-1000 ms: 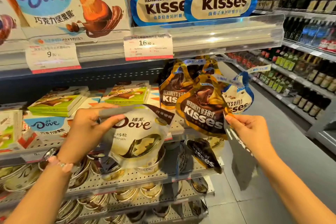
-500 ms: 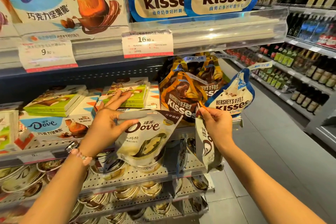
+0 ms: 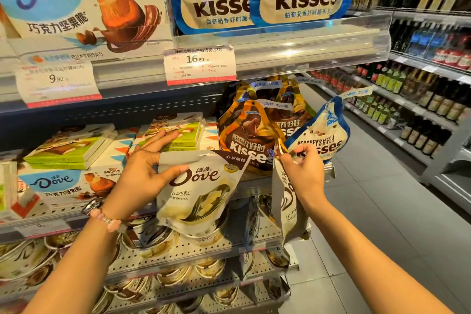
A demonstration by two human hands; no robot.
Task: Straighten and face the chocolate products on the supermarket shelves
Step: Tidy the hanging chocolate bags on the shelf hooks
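Left hand [image 3: 142, 176] pinches a glossy cream Dove pouch [image 3: 198, 194]; right hand [image 3: 303, 173] pinches another pouch [image 3: 285, 201] edge-on.

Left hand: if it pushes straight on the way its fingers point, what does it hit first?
Probably the green flat chocolate box on the middle shelf. The left hand holds the white Dove pouch, with its fingers aimed up-right at that stack and apparently already touching; depth is unclear.

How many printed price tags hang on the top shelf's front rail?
2: the 9.90 tag on the left, under the big Dove box, and the 16.80 tag in the middle, below the blue Kisses bags. More may lie out of frame.
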